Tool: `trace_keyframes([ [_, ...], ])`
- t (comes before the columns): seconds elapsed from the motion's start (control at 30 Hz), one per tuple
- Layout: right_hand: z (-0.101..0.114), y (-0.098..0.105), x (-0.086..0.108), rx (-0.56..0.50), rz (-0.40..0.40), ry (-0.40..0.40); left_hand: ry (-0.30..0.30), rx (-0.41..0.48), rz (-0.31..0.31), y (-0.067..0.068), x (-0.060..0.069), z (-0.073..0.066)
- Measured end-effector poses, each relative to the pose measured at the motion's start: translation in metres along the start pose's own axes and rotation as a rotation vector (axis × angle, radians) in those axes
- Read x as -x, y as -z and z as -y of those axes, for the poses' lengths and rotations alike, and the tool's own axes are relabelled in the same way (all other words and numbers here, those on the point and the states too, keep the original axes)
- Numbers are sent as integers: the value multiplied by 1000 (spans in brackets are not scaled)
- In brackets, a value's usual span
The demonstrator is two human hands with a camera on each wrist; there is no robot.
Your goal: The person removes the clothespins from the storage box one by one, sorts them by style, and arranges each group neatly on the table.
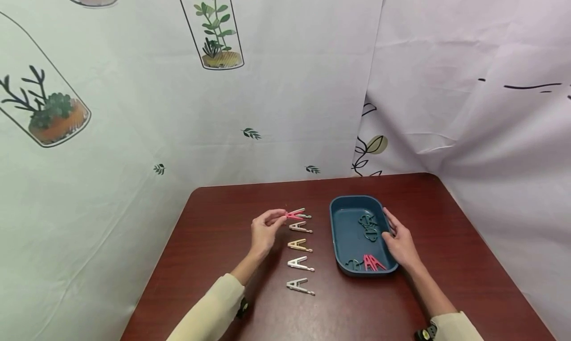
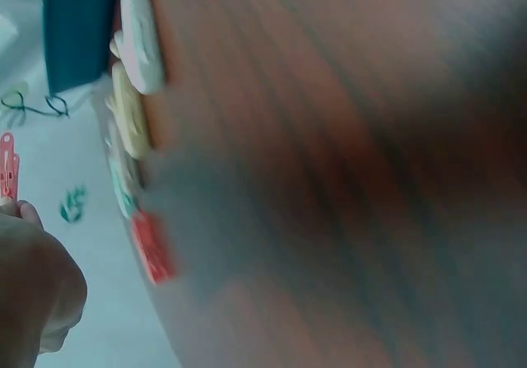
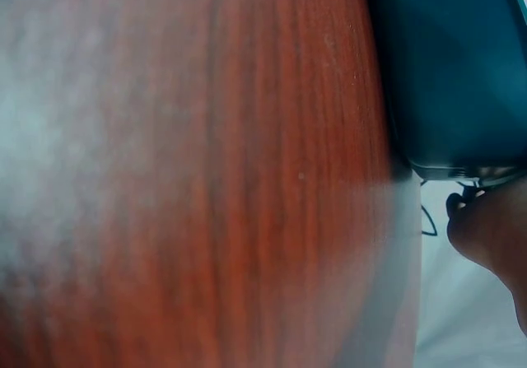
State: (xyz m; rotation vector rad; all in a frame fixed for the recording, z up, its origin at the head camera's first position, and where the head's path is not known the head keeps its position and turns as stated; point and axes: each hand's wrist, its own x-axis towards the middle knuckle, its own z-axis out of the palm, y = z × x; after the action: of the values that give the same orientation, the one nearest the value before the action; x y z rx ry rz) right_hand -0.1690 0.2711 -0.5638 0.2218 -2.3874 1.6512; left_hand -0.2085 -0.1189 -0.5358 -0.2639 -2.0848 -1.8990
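My left hand (image 1: 264, 232) pinches a pink clothespin (image 1: 293, 215) between thumb and fingertips, at the far end of a column of clothespins. Behind it a pale green clothespin (image 1: 306, 216) partly shows. Nearer lie a whitish clothespin (image 1: 301, 227), a yellow clothespin (image 1: 300, 245) and two white clothespins (image 1: 301, 263), all pointing the same way. The left wrist view also has a red clothespin (image 2: 152, 247) on the table, past the green one. My right hand (image 1: 401, 244) grips the right rim of a blue tray (image 1: 343, 232), thumb over the edge.
Inside the tray lie pink clothespins (image 1: 372, 262) at the near end and several dark green outline-shaped pieces (image 1: 369, 228). The brown table (image 1: 214, 217) ends at a patterned cloth (image 1: 290, 108) behind and at both sides.
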Motion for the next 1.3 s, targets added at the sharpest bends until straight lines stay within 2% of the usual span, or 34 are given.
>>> trace_keyframes([
  [0.1, 2, 0, 0, 4, 0, -1, 12, -29, -37, 15, 3, 7],
  [0.2, 3, 0, 1, 14, 4, -10, 32, -80, -48, 31, 9, 13],
  [0.33, 2, 1, 1, 26, 7, -10, 38, -108, -36, 45, 16, 23],
  [0.43, 4, 1, 2, 21, 3, -1, 51, -113, -22, 50, 19, 30],
  [0.6, 4, 0, 2, 9, -1, -1, 114, -165, 21, 56, 20, 36],
  [0.77, 5, 0, 2, -14, 1, -5, 127, -228, 55, 59, 21, 42],
  [1.1, 5, 0, 2, -5, -1, 7, 59, -400, 64, 59, 21, 48],
  [1.3, 5, 0, 2, -12, 4, -5, 47, -496, 46, 61, 21, 47],
])
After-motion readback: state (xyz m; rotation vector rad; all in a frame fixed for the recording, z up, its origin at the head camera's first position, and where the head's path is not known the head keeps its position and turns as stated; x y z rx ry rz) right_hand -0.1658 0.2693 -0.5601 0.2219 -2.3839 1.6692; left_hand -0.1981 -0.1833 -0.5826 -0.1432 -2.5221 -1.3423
